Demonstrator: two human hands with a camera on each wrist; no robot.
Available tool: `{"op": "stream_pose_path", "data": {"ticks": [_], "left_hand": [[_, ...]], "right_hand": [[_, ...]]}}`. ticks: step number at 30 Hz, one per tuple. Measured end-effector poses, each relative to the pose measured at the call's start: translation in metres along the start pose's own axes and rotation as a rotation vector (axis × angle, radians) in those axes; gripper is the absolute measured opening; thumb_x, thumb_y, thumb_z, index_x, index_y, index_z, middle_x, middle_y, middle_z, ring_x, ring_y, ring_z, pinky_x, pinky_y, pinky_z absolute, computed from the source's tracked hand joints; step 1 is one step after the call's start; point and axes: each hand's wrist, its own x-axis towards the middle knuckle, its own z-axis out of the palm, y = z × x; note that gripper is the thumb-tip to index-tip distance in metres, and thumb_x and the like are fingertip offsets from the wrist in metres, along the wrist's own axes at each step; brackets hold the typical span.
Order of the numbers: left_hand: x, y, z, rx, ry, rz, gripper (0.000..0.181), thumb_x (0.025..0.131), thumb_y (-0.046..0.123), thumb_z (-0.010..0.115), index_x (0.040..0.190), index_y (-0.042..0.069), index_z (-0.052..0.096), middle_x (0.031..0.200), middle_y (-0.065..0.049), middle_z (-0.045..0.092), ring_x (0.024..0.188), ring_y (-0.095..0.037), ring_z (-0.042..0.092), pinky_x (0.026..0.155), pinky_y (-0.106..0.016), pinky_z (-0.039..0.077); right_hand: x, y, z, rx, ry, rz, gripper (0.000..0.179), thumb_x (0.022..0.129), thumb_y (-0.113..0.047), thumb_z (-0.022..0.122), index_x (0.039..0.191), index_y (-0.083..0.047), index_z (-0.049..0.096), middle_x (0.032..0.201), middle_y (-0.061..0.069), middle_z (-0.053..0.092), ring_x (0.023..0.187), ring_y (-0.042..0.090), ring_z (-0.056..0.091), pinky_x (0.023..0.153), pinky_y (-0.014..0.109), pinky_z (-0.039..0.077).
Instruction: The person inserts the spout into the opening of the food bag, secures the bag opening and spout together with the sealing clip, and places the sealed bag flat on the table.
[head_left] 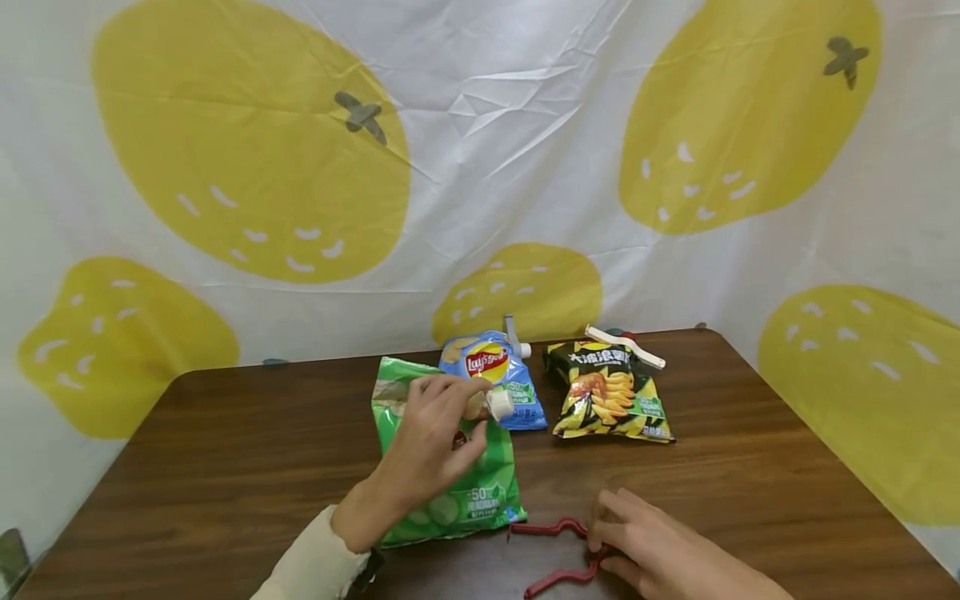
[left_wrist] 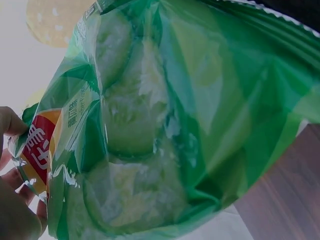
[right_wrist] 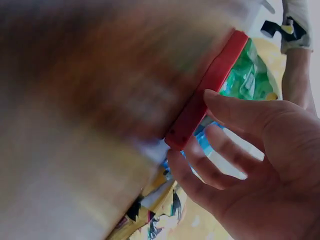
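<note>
My left hand [head_left: 427,442] grips the upper part of a green potato chip bag [head_left: 491,483], which stands tilted above the table and shows cucumber slices. At those fingertips is a white cap-like piece [head_left: 501,403]; what it belongs to is unclear. In the left wrist view the green bag [left_wrist: 135,110] fills most of the picture, with fingers [left_wrist: 17,122] at its side. Lower right, my right hand [head_left: 645,537] holds a red bag clip [head_left: 562,576], its two arms spread apart toward the bag. Thumb and fingers pinch the clip [right_wrist: 207,95] in the right wrist view.
Behind the green bag lies a blue Lay's bag [head_left: 491,367] with a grey clip [head_left: 513,333] at its top. A black and yellow chip bag [head_left: 607,392] is to its right, with a white clip [head_left: 626,346] along its top. A lemon-print cloth [head_left: 495,183] hangs behind the wooden table [head_left: 247,450].
</note>
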Motion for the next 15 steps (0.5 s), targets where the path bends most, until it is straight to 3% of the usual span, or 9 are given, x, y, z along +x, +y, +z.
{"op": "stream_pose_path", "data": {"ticks": [5, 9, 15], "left_hand": [[0.000, -0.001, -0.001, -0.004, 0.002, -0.017, 0.042, 0.081, 0.007, 0.070, 0.121, 0.004, 0.061, 0.104, -0.004, 0.067, 0.099, -0.023, 0.059, 0.091, -0.046, 0.038], [-0.001, -0.001, -0.001, -0.010, -0.005, -0.030, 0.042, 0.082, 0.007, 0.070, 0.123, 0.005, 0.060, 0.105, -0.004, 0.068, 0.099, -0.023, 0.058, 0.092, -0.046, 0.038], [-0.001, -0.002, -0.001, -0.034, -0.002, -0.054, 0.043, 0.082, 0.006, 0.070, 0.124, 0.003, 0.060, 0.104, -0.005, 0.068, 0.100, -0.024, 0.058, 0.091, -0.046, 0.038]], "right_hand": [[-0.001, -0.003, 0.000, 0.034, -0.065, -0.026, 0.014, 0.089, -0.010, 0.073, 0.094, -0.022, 0.067, 0.093, -0.018, 0.055, 0.083, -0.004, 0.048, 0.074, 0.028, 0.049], [-0.007, -0.003, -0.005, 0.107, -0.078, 0.061, 0.012, 0.091, -0.011, 0.072, 0.091, -0.022, 0.066, 0.088, -0.020, 0.055, 0.078, -0.005, 0.046, 0.064, 0.018, 0.046], [-0.015, -0.001, -0.012, 0.184, 0.074, 0.146, 0.007, 0.096, -0.017, 0.067, 0.093, -0.023, 0.064, 0.085, -0.019, 0.056, 0.072, -0.007, 0.049, 0.059, 0.017, 0.046]]}}
